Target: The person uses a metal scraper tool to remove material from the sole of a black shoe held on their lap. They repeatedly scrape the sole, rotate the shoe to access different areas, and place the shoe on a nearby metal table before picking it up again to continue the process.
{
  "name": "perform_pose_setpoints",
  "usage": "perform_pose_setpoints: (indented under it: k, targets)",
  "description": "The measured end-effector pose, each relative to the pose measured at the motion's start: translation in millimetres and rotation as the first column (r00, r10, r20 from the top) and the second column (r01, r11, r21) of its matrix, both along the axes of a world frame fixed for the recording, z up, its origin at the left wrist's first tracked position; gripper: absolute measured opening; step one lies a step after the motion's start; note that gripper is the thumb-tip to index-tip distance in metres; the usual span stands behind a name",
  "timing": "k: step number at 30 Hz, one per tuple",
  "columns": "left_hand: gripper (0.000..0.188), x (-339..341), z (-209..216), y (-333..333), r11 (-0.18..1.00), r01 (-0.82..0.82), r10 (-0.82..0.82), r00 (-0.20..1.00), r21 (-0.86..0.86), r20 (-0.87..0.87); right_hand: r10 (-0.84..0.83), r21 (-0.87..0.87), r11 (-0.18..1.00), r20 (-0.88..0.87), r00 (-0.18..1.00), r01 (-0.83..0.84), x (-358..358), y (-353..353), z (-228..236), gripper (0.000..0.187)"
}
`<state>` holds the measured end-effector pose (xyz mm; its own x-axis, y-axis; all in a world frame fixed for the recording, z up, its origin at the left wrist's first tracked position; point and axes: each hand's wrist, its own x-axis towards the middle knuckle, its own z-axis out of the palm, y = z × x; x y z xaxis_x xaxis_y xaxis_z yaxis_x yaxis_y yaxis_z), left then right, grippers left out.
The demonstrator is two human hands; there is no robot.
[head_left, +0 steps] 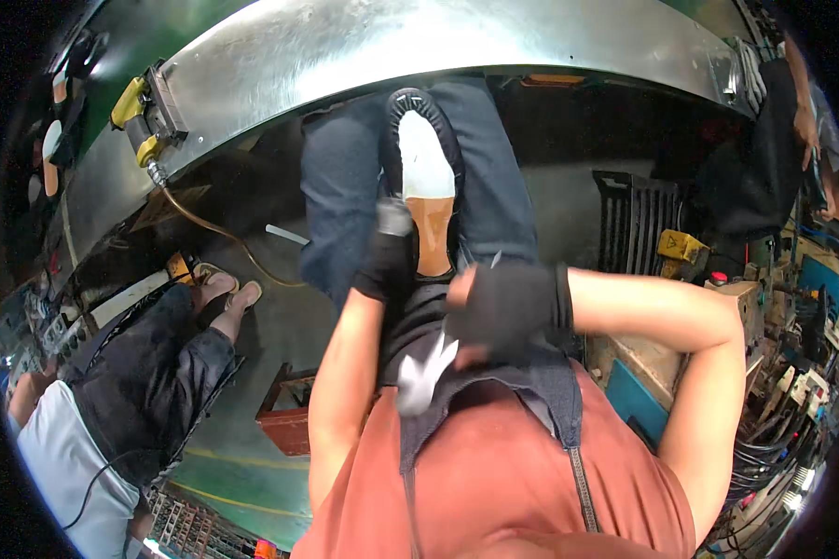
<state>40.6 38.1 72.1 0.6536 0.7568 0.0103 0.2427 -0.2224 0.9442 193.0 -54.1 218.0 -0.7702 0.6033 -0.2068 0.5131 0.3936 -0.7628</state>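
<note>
Between my thighs lies a shoe upper on a last [426,177], sole side up. Its black material is gathered around the toe, and the bottom shows a white board with a brown heel part. My left hand [385,261], in a black fingerless glove, is closed against the left side of the shoe. Something silvery covers its fingertips. My right hand [503,306], gloved the same way, is closed and blurred by motion just right of the heel end. A silvery metal tool [426,377] with a forked outline sticks out below it; blur hides its exact kind.
A metal bench [373,47] curves ahead, with a yellow-and-black air stapler [144,116] and its hose [205,224] at left. A seated person [140,373] is at far left. A red-brown box [287,410] stands on the floor. Cables and machine parts [778,438] crowd the right.
</note>
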Motion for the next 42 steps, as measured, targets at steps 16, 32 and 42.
perform_pose_setpoints:
  k: [16, 32, 42]
  targets:
    - [0.049, 9.1, 55.7, 9.7, 0.502, 0.086, 0.064, 0.989, -0.86, 0.137, -0.761, -0.848, 0.144, 0.235, 0.605, 0.511, 66.6, 10.9, -17.1, 0.045]
    - [0.054, 8.3, 25.5, -11.2, 0.474, 0.191, 0.295, 0.885, -0.859, 0.36, -0.63, 0.459, 0.73, 0.167, 0.758, 0.506, 44.2, -12.4, -2.3, 0.028]
    - [0.097, 12.8, 23.2, -25.3, 0.995, -0.072, 0.082, 0.985, 0.069, -0.154, -0.466, 0.484, 0.828, 0.31, 0.829, 0.284, 90.1, 11.6, -47.3, 0.038]
